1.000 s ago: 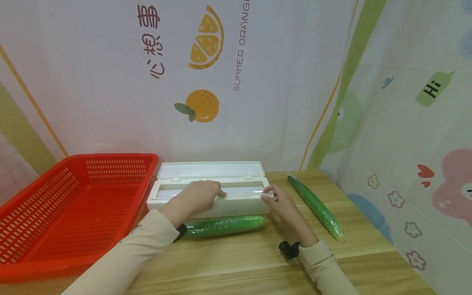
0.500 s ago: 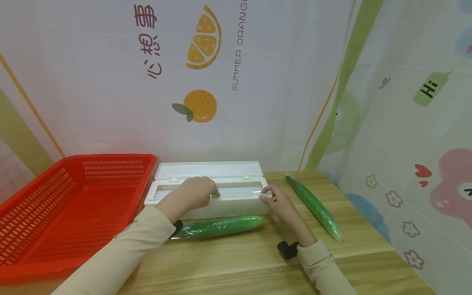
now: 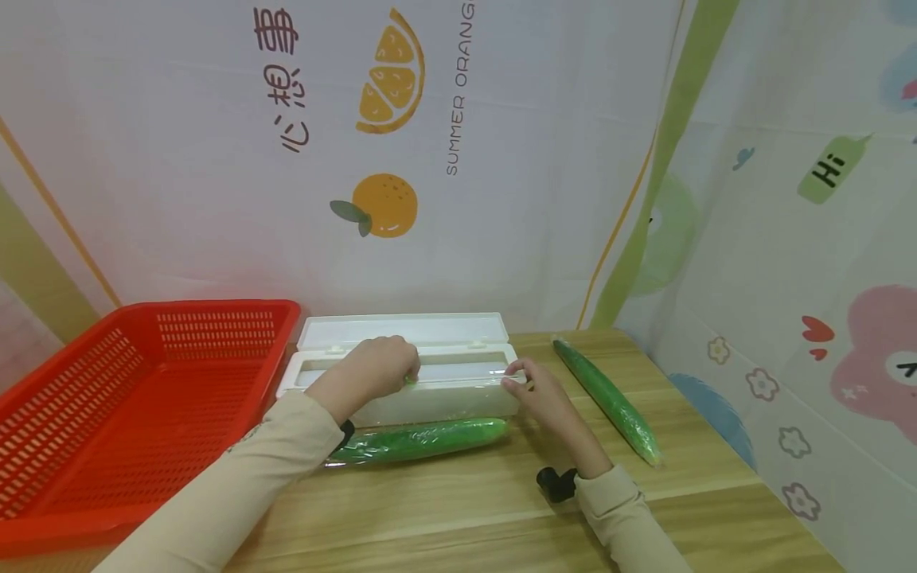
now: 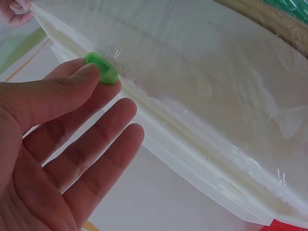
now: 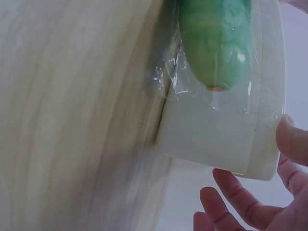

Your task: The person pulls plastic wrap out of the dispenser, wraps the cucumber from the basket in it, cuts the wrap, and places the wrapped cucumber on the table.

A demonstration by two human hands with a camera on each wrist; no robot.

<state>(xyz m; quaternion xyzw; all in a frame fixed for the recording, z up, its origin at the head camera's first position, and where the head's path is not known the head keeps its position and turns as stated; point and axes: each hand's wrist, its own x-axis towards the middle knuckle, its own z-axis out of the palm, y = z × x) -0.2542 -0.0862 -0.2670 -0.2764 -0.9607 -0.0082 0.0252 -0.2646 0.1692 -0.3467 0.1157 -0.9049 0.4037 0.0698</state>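
Note:
A white cling film dispenser (image 3: 444,404) stands on the table with its lid (image 3: 404,328) swung up at the back. At its front top edge, my left hand (image 3: 368,370) pinches a small green slide cutter (image 4: 102,68) between thumb and index finger, the other fingers loosely extended. My right hand (image 3: 540,402) grips the dispenser's right front corner, thumb on the edge and index finger against the end. A film-covered cucumber (image 3: 437,439) lies along the dispenser's front, its left end partly hidden by my left wrist. Clear film (image 4: 231,82) drapes down the dispenser's front face.
On the left, a red perforated basket (image 3: 282,350) stands close beside the dispenser. A second wrapped cucumber (image 3: 607,398) lies slanted on the wooden table (image 3: 444,517) at the right. Printed white cloth (image 3: 501,239) hangs behind the table and along its right side.
My left hand has slid a little to the left along the dispenser's front edge, and the green slide cutter has come into sight. My right hand stays at the corner.

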